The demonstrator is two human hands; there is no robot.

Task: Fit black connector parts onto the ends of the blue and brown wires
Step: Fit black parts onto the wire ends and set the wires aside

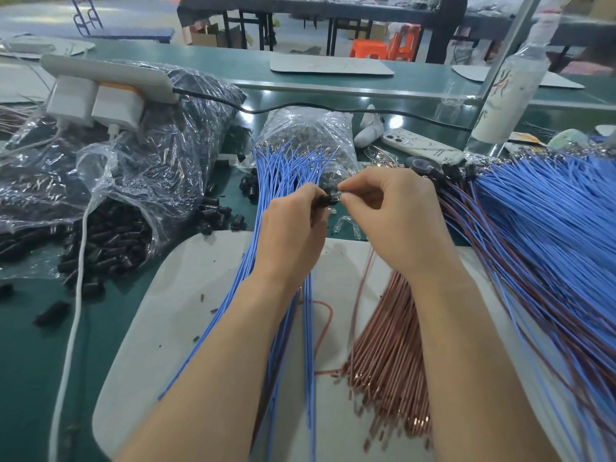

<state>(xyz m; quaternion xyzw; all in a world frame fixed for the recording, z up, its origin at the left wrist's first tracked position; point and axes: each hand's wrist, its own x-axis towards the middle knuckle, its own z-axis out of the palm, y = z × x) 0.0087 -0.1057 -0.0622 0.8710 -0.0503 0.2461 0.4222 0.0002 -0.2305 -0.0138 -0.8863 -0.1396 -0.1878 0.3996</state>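
Observation:
My left hand (291, 228) pinches a small black connector part (326, 199) at its fingertips. My right hand (393, 215) meets it from the right, its thumb and forefinger pinching something tiny and pale against the part. A bundle of blue wires (283, 168) with metal terminals runs under my left hand. Brown wires (390, 331) lie fanned out below my right wrist. A single brown wire (361, 288) hangs down from between the hands. Loose black connector parts (213, 215) lie on the green table to the left.
An open plastic bag of black parts (106, 235) sits at the left under a white power strip (110, 78). A big pile of blue and brown wires (550, 221) fills the right. A phone (420, 143), a bottle (510, 91) and a clear bag (310, 131) stand behind.

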